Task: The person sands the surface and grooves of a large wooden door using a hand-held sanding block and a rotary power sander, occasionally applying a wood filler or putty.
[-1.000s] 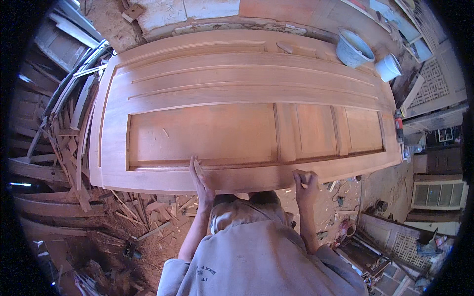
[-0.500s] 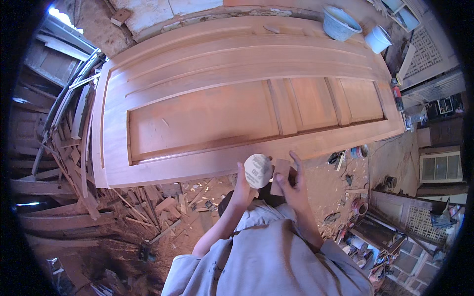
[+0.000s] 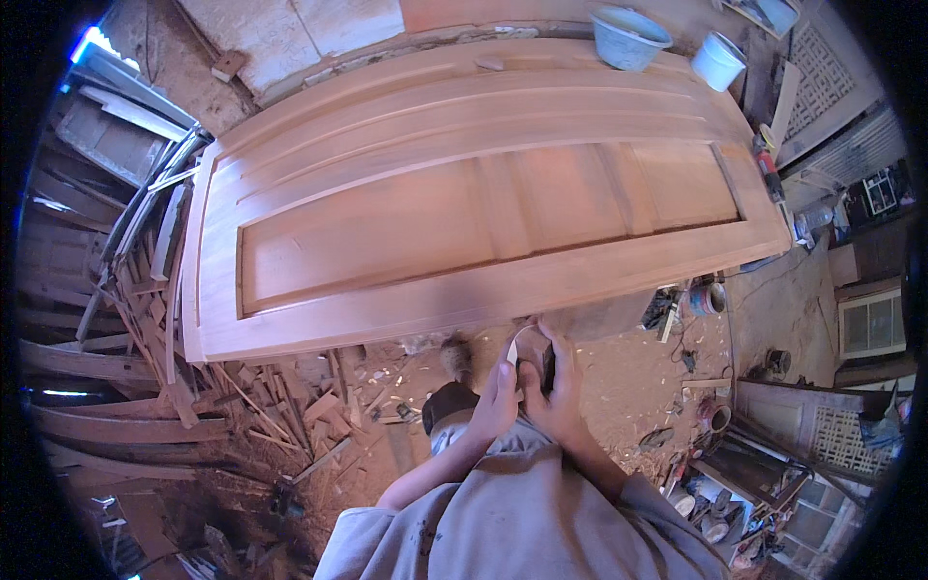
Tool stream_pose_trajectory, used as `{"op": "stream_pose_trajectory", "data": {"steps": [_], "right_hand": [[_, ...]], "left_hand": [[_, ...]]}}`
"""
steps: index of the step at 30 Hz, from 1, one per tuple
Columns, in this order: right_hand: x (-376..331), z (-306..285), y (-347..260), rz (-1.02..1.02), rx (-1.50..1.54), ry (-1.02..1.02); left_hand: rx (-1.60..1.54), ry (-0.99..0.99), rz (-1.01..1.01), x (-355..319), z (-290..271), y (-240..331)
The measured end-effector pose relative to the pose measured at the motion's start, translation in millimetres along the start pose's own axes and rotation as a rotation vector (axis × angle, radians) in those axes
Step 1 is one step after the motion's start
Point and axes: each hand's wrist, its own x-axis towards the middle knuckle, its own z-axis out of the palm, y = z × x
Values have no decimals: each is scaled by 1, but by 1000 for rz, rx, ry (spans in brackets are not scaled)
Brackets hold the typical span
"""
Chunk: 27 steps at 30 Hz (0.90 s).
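A large reddish-brown wooden panel door [image 3: 464, 222] lies flat in front of me. Both hands are together just below its near edge, off the door. My left hand [image 3: 495, 394] pinches a small pale sheet [image 3: 513, 345], bent like sandpaper. My right hand [image 3: 561, 391] wraps around a small dark block [image 3: 541, 365] that the sheet lies against. Neither hand touches the door. What the sheet and block are exactly stays hard to tell, since the fingers cover most of them.
Wood offcuts and shavings [image 3: 290, 406] litter the dirt floor under and left of the door, with planks [image 3: 126, 242] stacked at the far left. A blue-grey bowl [image 3: 628, 37] and a white cup [image 3: 718, 60] stand past the door's far corner. Tins and clutter [image 3: 706, 298] lie at the right.
A second ago both hands rested on the door's near edge. They have come off it and drawn together lower down, now closed on the pale sheet and dark block.
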Motion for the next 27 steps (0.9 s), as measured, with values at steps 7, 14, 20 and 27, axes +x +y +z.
{"op": "stream_pose_trajectory", "data": {"steps": [7, 14, 20, 27], "right_hand": [[-36, -94, 60, 58, -24, -61], [-48, -122, 119, 342, 288, -311], [50, -133, 203, 703, 538, -229], [309, -46, 292, -62, -83, -214]], "left_hand": [[0, 69, -209, -9, 106, -67], [-44, 364, -299, 4, 135, -70], [154, 871, -434, 35, 59, -59], [672, 889, 335, 134, -40, -69]]}}
